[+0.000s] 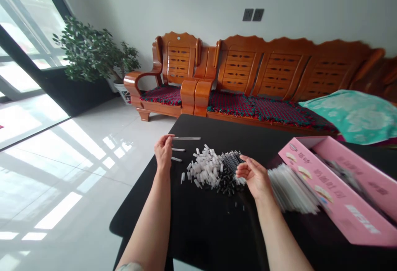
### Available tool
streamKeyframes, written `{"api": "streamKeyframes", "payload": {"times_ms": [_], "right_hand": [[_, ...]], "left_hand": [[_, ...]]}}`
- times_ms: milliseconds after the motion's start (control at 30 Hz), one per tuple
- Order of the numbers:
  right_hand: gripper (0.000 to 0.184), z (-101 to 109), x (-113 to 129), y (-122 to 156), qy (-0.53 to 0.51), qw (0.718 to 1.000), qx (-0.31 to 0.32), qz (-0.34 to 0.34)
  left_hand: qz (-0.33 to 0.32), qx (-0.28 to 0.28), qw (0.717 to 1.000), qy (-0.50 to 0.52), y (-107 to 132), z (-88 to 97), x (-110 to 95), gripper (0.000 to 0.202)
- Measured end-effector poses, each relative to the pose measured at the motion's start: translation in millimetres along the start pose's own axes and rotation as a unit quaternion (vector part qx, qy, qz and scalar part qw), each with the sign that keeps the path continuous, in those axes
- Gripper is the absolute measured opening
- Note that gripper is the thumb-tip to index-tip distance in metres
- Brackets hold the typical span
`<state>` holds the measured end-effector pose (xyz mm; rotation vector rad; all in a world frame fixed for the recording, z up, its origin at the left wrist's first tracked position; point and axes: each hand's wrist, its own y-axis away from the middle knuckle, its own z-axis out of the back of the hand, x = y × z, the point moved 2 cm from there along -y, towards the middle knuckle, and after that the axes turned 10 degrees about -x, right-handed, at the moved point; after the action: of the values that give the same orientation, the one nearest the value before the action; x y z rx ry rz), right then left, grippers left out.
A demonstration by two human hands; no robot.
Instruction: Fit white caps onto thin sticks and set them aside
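Note:
My left hand point(163, 151) pinches the end of a thin white pen tube point(187, 138) and holds it level just above the black table point(198, 229). Two shorter white pieces point(178, 154) lie on the table beside that hand. My right hand point(253, 176) hovers palm-up with its fingers curled loosely at the edge of a heap of small white caps point(206, 167), black tips point(228, 184) and thin dark refills point(231, 160). Whether it holds any small part I cannot make out.
A bundle of clear tubes point(291, 190) lies right of my right hand. An open pink cardboard box point(338, 192) sits at the table's right side. Behind stand a wooden chair point(173, 77), a wooden sofa point(279, 81), a teal cloth point(356, 114) and a potted plant point(93, 52).

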<state>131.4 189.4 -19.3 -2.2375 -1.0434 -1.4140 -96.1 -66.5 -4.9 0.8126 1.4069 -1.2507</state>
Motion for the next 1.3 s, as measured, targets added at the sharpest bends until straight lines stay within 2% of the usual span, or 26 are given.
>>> {"api": "streamKeyframes", "payload": {"times_ms": [33,100,200,500,600,700,800,900,967,1033,1167,1300], "right_hand": [[0.036,-0.3,-0.4,0.1,0.004,1.000,0.006,-0.001],[0.034,-1.4,-0.8,1.0,0.009,1.000,0.016,-0.002],[0.032,-2.5,-0.8,2.9,0.010,1.000,0.021,-0.003],[0.033,-4.4,0.5,4.9,0.004,1.000,0.023,-0.003],[0.032,-5.1,0.9,5.4,0.002,1.000,0.024,-0.004],[0.032,-4.5,0.3,4.8,0.002,1.000,0.027,-0.003],[0.033,-3.3,-0.6,3.5,0.003,1.000,0.028,-0.002],[0.034,-3.2,-0.7,3.0,0.001,1.000,0.029,-0.001],[0.032,-3.1,0.8,2.9,-0.001,1.000,0.021,0.009],[0.030,-0.9,4.8,2.4,-0.007,0.999,-0.013,0.046],[0.024,11.2,16.8,0.1,-0.029,0.979,-0.132,0.152],[0.025,20.5,22.2,-2.1,-0.033,0.968,-0.183,0.168]], "left_hand": [[0.006,-0.042,0.998,-0.050,-9.9,11.8,7.4,0.034],[0.022,-0.091,0.987,-0.132,-22.1,30.1,18.6,0.033],[0.045,-0.120,0.970,-0.208,-25.6,42.6,25.0,0.033],[0.062,-0.105,0.937,-0.326,-19.4,38.6,24.5,0.034],[0.040,-0.130,0.931,-0.338,-18.3,38.2,23.3,0.033],[-0.024,-0.155,0.930,-0.334,-16.2,36.1,17.8,0.030],[-0.090,-0.115,0.934,-0.327,-13.7,29.9,14.2,0.030],[-0.104,-0.015,0.929,-0.355,-11.2,21.6,17.9,0.029],[-0.103,0.032,0.922,-0.372,-9.6,17.6,22.3,0.028],[-0.103,0.045,0.918,-0.380,-8.6,15.4,26.0,0.028],[-0.116,0.041,0.917,-0.381,-7.7,11.3,30.8,0.028],[-0.136,0.038,0.915,-0.377,-7.3,5.8,33.0,0.028]]}}
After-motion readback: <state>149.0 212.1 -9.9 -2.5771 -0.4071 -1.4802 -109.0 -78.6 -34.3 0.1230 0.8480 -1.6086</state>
